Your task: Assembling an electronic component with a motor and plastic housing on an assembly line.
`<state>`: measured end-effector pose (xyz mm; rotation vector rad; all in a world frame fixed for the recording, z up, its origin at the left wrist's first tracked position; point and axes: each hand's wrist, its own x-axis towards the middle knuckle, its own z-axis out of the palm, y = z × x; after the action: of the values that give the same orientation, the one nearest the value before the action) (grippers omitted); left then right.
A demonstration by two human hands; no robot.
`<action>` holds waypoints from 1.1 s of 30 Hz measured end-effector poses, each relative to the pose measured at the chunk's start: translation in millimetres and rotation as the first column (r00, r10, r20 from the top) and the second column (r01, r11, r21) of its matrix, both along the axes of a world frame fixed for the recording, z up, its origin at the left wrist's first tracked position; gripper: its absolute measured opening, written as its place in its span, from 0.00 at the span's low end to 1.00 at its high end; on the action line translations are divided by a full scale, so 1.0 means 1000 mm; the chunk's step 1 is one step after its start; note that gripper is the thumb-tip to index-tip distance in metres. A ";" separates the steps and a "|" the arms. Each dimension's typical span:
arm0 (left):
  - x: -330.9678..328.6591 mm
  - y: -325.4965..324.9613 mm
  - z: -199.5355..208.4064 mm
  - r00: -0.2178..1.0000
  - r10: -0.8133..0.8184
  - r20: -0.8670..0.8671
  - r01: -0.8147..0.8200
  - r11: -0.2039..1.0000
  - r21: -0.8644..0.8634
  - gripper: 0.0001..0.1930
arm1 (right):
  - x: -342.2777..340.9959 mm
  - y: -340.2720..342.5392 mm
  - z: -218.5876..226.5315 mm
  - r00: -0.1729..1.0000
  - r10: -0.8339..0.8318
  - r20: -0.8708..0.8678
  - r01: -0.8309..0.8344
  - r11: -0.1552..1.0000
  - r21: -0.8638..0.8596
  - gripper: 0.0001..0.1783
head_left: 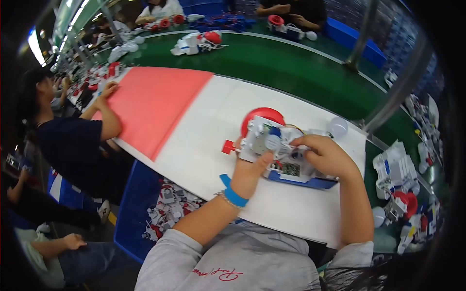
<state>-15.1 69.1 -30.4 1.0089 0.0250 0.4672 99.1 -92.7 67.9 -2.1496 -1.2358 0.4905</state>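
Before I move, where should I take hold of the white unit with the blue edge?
Probably take the white unit by its blue edge, from the near side: that long strip faces that way, mostly uncovered, while the left grip and right grip cover parts higher up.

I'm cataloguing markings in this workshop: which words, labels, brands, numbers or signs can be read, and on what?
Light grey short-sleeved shirt: red script lettering across the front; wording not copied here.
White plastic assembly with a blue lower edge: no lettering I can make out.
Small green circuit board in it: any print is too small to read.
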 end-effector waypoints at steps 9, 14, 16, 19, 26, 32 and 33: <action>0.002 -0.001 0.002 0.999 -0.030 -0.032 0.027 0.995 -0.092 0.39 | 0.011 -0.014 -0.005 0.904 -0.110 -0.413 0.238 0.931 0.275 0.17; 0.001 -0.002 0.006 0.999 -0.014 -0.030 0.012 0.998 -0.063 0.40 | 0.007 -0.003 0.001 0.932 -0.322 -0.166 0.338 0.938 0.077 0.14; 0.000 -0.001 0.005 1.000 -0.017 -0.024 0.016 0.999 -0.049 0.40 | 0.008 0.002 0.001 0.972 -0.126 0.197 0.131 0.991 -0.015 0.13; 0.000 -0.002 0.005 0.999 -0.021 -0.048 0.020 0.999 -0.026 0.40 | 0.002 0.011 -0.001 0.948 0.061 0.312 -0.055 0.998 -0.028 0.10; 0.003 0.002 0.000 1.000 -0.002 -0.020 0.005 0.987 0.158 0.46 | -0.014 0.020 -0.008 0.979 0.013 0.205 0.034 0.973 -0.227 0.06; 0.005 -0.008 0.016 0.995 0.067 -0.069 -0.055 0.986 0.159 0.47 | 0.005 0.019 -0.025 0.974 0.046 0.224 0.008 0.971 -0.237 0.05; 0.008 -0.002 0.011 0.989 0.044 -0.141 -0.025 0.990 0.137 0.46 | 0.005 0.022 -0.020 0.984 0.017 0.176 0.027 0.968 -0.248 0.05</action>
<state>-6.9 67.5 -19.8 1.1753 0.1423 0.4311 104.4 -70.3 48.4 -2.4530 -1.3234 0.4823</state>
